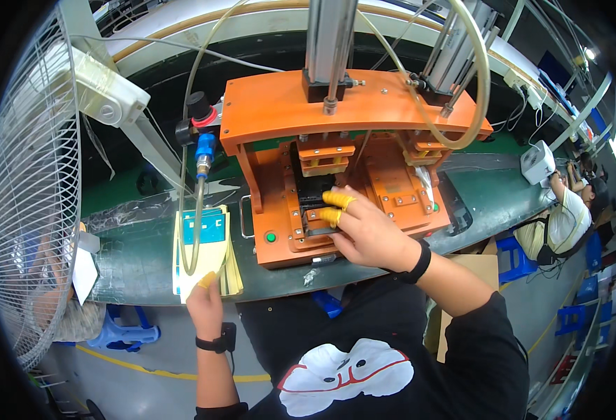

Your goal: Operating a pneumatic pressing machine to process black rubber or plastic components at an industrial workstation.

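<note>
My right hand (369, 231) reaches into the left bay of an orange press (350, 105), with yellow finger cots on two fingers. Its fingers and thumb close on a dark flat piece (320, 225) at the front of the fixture; the hand partly hides it. Above and behind the fingers hangs an orange press head (325, 154). My left hand (204, 302) is closed in a pinch at the front edge of a stack of yellow and white sheets (231, 269), a yellow cot on one finger. What the pinch holds, if anything, is too small to make out.
A teal card (206, 225) lies on the sheets, with a looping air hose (194, 259) over them. A caged fan (38, 189) stands at far left. The press's second bay (399, 185) is on the right. Another person (567, 213) sits at far right.
</note>
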### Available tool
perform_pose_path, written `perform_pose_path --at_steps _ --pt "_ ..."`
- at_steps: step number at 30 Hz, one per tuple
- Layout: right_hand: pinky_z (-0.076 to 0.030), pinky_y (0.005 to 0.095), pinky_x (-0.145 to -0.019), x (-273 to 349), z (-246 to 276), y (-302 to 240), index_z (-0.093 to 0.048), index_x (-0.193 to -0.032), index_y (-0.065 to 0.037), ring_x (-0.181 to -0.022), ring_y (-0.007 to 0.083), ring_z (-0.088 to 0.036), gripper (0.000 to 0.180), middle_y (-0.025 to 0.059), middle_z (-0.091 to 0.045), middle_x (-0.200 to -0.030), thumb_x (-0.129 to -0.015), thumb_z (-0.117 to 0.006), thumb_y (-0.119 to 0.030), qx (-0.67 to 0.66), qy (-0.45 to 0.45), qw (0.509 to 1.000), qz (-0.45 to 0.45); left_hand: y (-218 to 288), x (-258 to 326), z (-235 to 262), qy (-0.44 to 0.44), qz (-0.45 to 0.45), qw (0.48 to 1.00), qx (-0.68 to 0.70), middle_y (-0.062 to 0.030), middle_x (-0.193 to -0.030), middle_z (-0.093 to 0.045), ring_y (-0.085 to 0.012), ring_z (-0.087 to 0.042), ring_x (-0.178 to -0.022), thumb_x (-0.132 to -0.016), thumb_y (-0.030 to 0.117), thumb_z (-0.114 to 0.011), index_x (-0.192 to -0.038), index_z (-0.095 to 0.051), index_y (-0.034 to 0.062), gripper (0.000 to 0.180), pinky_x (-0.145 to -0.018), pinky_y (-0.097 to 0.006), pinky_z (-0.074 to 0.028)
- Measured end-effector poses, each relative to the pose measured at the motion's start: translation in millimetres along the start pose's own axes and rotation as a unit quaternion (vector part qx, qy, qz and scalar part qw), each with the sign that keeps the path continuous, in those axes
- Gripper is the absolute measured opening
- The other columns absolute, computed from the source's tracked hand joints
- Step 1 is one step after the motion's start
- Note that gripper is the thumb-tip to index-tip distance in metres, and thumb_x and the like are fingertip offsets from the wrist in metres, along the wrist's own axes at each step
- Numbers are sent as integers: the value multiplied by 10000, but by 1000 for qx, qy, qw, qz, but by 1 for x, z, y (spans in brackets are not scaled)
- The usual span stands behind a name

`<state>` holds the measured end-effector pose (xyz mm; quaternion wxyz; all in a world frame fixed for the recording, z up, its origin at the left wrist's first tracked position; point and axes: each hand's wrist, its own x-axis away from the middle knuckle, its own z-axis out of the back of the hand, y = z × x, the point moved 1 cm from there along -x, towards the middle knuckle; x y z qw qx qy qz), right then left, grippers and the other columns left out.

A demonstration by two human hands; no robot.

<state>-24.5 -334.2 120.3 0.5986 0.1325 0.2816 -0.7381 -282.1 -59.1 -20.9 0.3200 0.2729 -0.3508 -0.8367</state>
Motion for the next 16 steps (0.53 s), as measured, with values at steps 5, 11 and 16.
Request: perform_pose_path --at_steps 5,11,16 --pt "-384 535 -1165 -8 -8 -12 -601 -1228 70 -1313 440 -528 573 261 -634 -1241 -853 -760 -333 67 -62 995 -51 -22 -14 -3 66 81 989 106 -89 -800 -715 -124 -607 -737 -858 141 -815 -892 -711 -53 223 -726 -294 -504" --pt "-379 537 -1166 -23 -3 -11 -630 -1158 54 -1237 437 -574 550 226 -674 -1075 -820 -788 -350 96 -128 986 -38 -73 -25 5 51 136 972 186 -7 -738 -632 -84 -555 -701 -1082 306 -557 -865 -668 -29 414 -667 -267 -454" --pt "-280 500 -1236 -4 -31 -66 -662 -1256 -16 -1405 443 -430 635 198 -627 -1305 -750 -841 -356 9 -2 1000 -4 -74 -35 13 97 189 927 309 -23 -803 -632 -92 -540 -739 -1120 397 -446 -977 -661 -11 483 -660 -297 -450"
